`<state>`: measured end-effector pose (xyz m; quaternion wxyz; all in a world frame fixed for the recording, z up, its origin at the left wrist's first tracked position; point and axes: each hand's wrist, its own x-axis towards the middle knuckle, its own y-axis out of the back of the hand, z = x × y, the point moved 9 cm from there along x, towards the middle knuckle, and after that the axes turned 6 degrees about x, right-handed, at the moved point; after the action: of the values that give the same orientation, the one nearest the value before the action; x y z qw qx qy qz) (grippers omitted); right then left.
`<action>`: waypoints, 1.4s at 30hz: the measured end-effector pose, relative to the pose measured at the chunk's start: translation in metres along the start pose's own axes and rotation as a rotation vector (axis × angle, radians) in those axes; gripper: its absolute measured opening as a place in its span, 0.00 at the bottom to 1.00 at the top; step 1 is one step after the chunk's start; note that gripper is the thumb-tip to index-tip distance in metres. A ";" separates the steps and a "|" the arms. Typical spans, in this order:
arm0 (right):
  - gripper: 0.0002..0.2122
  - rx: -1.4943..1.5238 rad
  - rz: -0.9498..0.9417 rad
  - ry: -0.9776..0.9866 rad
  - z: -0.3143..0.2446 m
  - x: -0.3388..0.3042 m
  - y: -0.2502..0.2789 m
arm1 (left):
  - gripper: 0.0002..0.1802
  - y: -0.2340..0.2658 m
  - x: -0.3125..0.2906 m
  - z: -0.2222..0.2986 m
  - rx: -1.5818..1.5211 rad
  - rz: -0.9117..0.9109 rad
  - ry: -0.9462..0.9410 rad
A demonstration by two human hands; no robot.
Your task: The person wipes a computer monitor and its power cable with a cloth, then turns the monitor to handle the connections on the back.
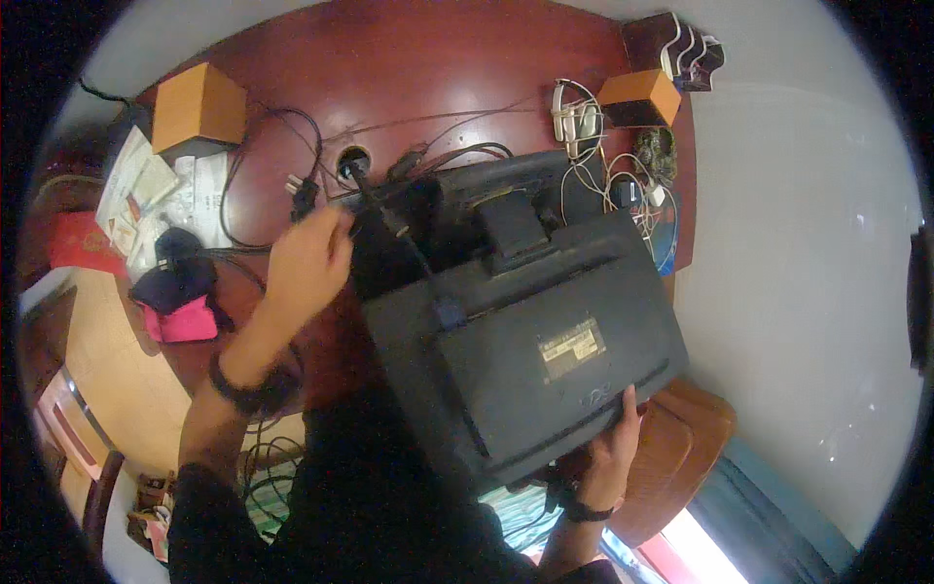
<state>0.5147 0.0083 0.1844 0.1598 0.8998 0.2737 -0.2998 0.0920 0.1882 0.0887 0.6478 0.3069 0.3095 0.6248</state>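
A black monitor (506,389) is tilted over the desk's near edge with its back facing up, showing a pale label (572,350) and its stand neck (514,229). My right hand (615,443) grips the monitor's lower edge, thumb on the back and the other fingers hidden beneath. A black cable with a blue connector (449,310) meets the monitor's back and runs up toward the round desk hole (353,162). Beside the monitor's upper left corner is my left hand (311,258), fingers curled close to that cable; what they hold is hidden. A pronged black plug (304,193) lies just beyond it.
Orange-and-black boxes (199,112) (640,98) stand at both sides of the red-brown desk (418,68). White cables (623,190) tangle at the right. Papers and plastic bags (190,195), plus a pink item (182,321), lie left. A brown chair (671,457) is near right.
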 end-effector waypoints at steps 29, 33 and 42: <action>0.13 -0.048 -0.269 0.000 -0.054 -0.047 -0.022 | 0.09 0.111 0.094 0.079 -0.992 -0.265 -0.099; 0.16 -0.270 -0.322 0.046 -0.067 -0.043 -0.030 | 0.11 0.146 0.016 0.065 -1.209 -0.258 -0.166; 0.20 -0.684 -0.283 0.258 -0.118 -0.027 -0.119 | 0.13 0.146 -0.067 0.070 -1.050 -0.056 -0.096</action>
<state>0.4795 0.1460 0.2772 0.3720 0.7783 0.4970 -0.0946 0.0546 0.1252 0.2477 0.7442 -0.0390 -0.0671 0.6634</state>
